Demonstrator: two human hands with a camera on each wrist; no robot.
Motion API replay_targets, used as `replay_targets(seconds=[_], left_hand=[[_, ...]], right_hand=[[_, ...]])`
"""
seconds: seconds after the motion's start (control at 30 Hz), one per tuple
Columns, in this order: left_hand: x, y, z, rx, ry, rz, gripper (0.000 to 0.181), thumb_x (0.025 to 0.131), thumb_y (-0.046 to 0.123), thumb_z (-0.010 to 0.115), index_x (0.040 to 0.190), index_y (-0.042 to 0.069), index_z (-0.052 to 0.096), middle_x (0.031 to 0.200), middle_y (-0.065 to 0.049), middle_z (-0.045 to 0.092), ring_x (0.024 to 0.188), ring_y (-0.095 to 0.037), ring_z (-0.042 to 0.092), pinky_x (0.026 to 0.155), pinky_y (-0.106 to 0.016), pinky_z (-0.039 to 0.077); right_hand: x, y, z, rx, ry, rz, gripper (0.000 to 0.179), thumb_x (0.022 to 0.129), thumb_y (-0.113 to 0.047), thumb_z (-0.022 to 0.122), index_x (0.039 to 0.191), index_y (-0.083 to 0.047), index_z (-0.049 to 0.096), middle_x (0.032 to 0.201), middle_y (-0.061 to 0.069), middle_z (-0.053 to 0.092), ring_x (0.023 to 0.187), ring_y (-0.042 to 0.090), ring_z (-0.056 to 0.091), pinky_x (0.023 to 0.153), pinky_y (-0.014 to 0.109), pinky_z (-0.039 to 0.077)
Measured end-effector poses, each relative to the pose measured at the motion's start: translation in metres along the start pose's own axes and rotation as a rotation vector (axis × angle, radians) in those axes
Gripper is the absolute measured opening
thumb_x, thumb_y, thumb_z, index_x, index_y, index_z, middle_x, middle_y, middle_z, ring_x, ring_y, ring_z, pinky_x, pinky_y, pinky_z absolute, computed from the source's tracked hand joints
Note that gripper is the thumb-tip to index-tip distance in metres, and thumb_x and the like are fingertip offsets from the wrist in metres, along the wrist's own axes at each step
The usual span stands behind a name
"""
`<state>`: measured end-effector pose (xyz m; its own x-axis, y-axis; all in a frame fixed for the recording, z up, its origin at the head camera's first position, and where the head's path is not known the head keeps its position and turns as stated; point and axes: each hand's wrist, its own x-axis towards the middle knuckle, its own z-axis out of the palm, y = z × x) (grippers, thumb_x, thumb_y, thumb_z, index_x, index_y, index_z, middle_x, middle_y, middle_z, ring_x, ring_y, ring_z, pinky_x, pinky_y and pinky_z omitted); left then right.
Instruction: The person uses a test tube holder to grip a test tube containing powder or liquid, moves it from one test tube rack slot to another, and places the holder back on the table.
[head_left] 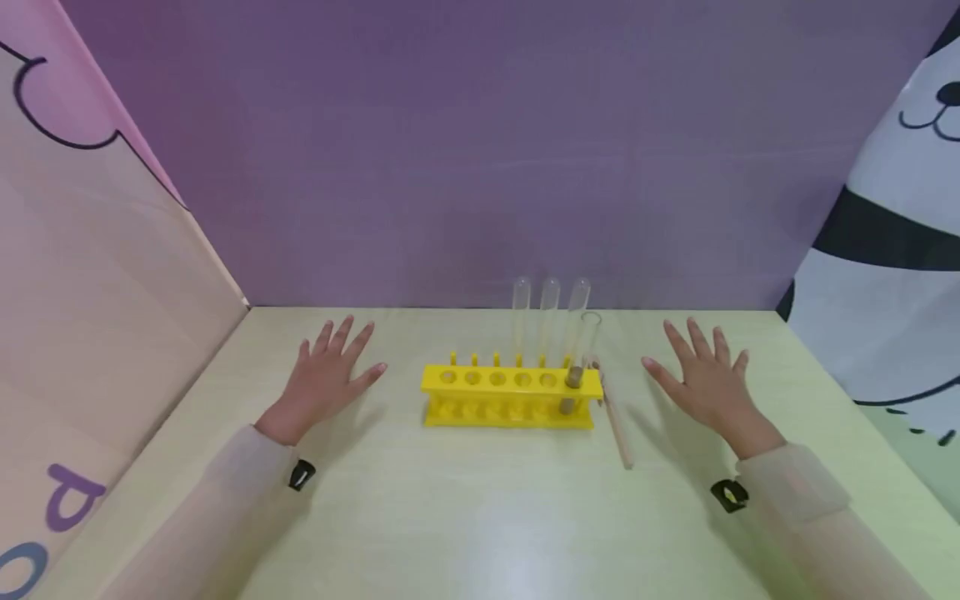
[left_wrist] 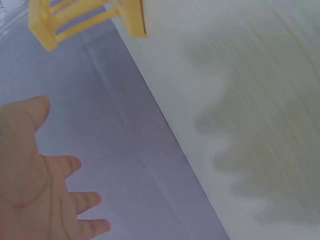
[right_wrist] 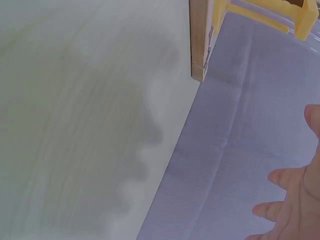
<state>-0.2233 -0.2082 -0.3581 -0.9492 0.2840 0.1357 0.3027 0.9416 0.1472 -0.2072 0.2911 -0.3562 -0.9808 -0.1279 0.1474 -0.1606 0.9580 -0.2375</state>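
A yellow test tube rack (head_left: 510, 382) stands mid-table. Three clear test tubes (head_left: 550, 312) rise at its back right, rounded ends up. Another test tube (head_left: 591, 337) leans in the rightmost hole, rim up, with something greyish low in it. Beside the rack's right end lies a wooden test tube holder (head_left: 618, 429), its far part partly hidden. My left hand (head_left: 321, 385) hovers left of the rack, fingers spread, holding nothing. To the right of the wooden holder, my right hand (head_left: 711, 385) is spread the same way, touching nothing visible.
The pale table (head_left: 465, 500) ends at a purple backdrop (head_left: 480, 167). Printed cloth panels (head_left: 112, 292) flank it on the left and right. Both hands cast shadows on the tabletop.
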Motion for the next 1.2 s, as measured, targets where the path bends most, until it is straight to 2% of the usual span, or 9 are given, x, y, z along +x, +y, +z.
replay_targets(seconds=[0.17,0.43,0.6,0.67,0.8,0.87,0.97,1.07,1.2], left_hand=[[-0.002,0.004,-0.002,-0.075,-0.017,0.021,0.07,0.097,0.051,0.039,0.15,0.009,0.021,0.153,-0.025,0.015,0.137,-0.05,0.012,0.105,-0.069,0.012],[0.001,0.009,0.0,-0.168,0.01,0.116,0.067,0.097,0.041,0.048,0.148,0.006,0.024,0.15,-0.025,0.025,0.136,-0.045,0.022,0.109,-0.06,0.017],[0.002,0.013,0.008,-0.288,-0.028,0.165,0.068,0.094,0.033,0.057,0.148,0.005,0.025,0.15,-0.021,0.028,0.136,-0.039,0.027,0.108,-0.056,0.024],[0.001,0.016,0.011,-0.38,-0.059,0.16,0.07,0.092,0.03,0.06,0.147,0.006,0.026,0.149,-0.019,0.03,0.135,-0.038,0.03,0.107,-0.056,0.027],[0.002,0.021,0.017,-0.589,-0.124,0.126,0.071,0.088,0.023,0.067,0.146,0.007,0.029,0.146,-0.019,0.036,0.131,-0.039,0.036,0.104,-0.057,0.032],[0.003,0.025,0.019,-0.657,-0.153,0.101,0.07,0.086,0.019,0.069,0.144,0.008,0.031,0.144,-0.019,0.039,0.128,-0.039,0.039,0.104,-0.057,0.032],[0.003,0.031,0.022,-0.708,-0.18,0.065,0.066,0.086,0.014,0.069,0.142,0.006,0.034,0.14,-0.019,0.043,0.126,-0.038,0.042,0.106,-0.054,0.03],[0.004,0.035,0.025,-0.737,-0.178,0.035,0.062,0.086,0.013,0.069,0.139,0.005,0.037,0.138,-0.018,0.046,0.124,-0.036,0.045,0.106,-0.052,0.032],[0.01,0.039,0.032,-0.779,-0.159,0.025,0.057,0.085,0.012,0.07,0.134,0.002,0.043,0.131,-0.017,0.052,0.119,-0.035,0.049,0.104,-0.05,0.035]], right_hand=[[0.001,-0.002,0.0,0.023,-0.058,0.016,0.078,0.095,-0.06,0.033,0.15,-0.008,0.016,0.152,0.03,0.008,0.13,0.062,0.005,0.091,0.081,0.003],[0.003,-0.012,0.001,0.017,-0.175,0.043,0.083,0.093,-0.064,0.031,0.146,0.0,0.027,0.143,0.034,0.026,0.117,0.061,0.029,0.083,0.074,0.032],[0.01,-0.018,0.003,0.07,-0.247,0.02,0.083,0.094,-0.062,0.03,0.143,0.005,0.03,0.14,0.036,0.032,0.122,0.056,0.031,0.094,0.071,0.026],[0.014,-0.021,0.005,0.071,-0.265,0.018,0.083,0.094,-0.064,0.03,0.141,0.005,0.034,0.138,0.035,0.036,0.122,0.055,0.033,0.094,0.071,0.025],[0.019,-0.027,0.009,0.037,-0.308,0.059,0.085,0.09,-0.07,0.03,0.132,0.002,0.046,0.129,0.029,0.047,0.113,0.052,0.041,0.084,0.071,0.033],[0.022,-0.029,0.01,0.018,-0.332,0.072,0.084,0.088,-0.071,0.032,0.126,0.001,0.05,0.121,0.026,0.053,0.107,0.049,0.043,0.079,0.069,0.036],[0.027,-0.033,0.011,-0.004,-0.377,0.064,0.076,0.089,-0.069,0.035,0.114,0.001,0.055,0.105,0.02,0.059,0.095,0.041,0.05,0.075,0.063,0.039],[0.031,-0.036,0.013,-0.015,-0.424,0.044,0.065,0.092,-0.063,0.037,0.102,-0.001,0.056,0.089,0.012,0.059,0.08,0.03,0.053,0.069,0.055,0.042],[0.035,-0.041,0.016,-0.011,-0.483,0.032,0.053,0.095,-0.052,0.039,0.097,-0.002,0.055,0.084,0.009,0.058,0.072,0.023,0.052,0.064,0.042,0.043]])
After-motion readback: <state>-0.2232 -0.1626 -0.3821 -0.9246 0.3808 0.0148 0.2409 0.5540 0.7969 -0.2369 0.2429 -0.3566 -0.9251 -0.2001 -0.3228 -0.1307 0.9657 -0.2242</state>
